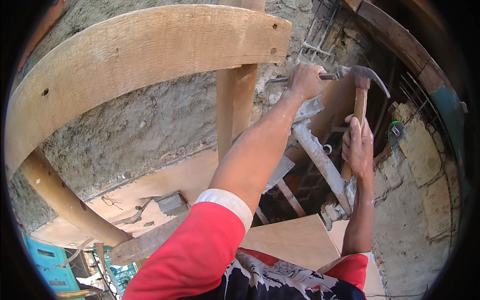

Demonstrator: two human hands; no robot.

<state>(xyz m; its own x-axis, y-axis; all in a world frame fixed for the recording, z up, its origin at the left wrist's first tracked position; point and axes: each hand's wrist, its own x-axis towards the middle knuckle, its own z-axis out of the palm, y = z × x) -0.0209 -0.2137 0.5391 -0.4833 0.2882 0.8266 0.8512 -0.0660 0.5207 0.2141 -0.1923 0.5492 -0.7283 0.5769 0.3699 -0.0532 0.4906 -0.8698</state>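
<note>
My left hand [307,80] is closed around a dark metal chisel [327,76], its far end pointing left at the rough edge of the grey wall [150,120]. In my right hand [359,147] is the wooden handle of a claw hammer [360,102], held upright. The hammer's head is at the right end of the chisel, touching it or nearly so; slight blur keeps me from telling which. Just above my left hand, thin steel bars [320,37] stick out of the broken masonry.
A curved-looking wooden plank [150,42] crosses the upper left, against a wooden post [235,105]. Below my hands is a dark opening with a cement-crusted bar [320,155]. A grey flat-bladed tool [172,204] lies on plywood. A green-and-black tape measure [396,131] sits on the right wall.
</note>
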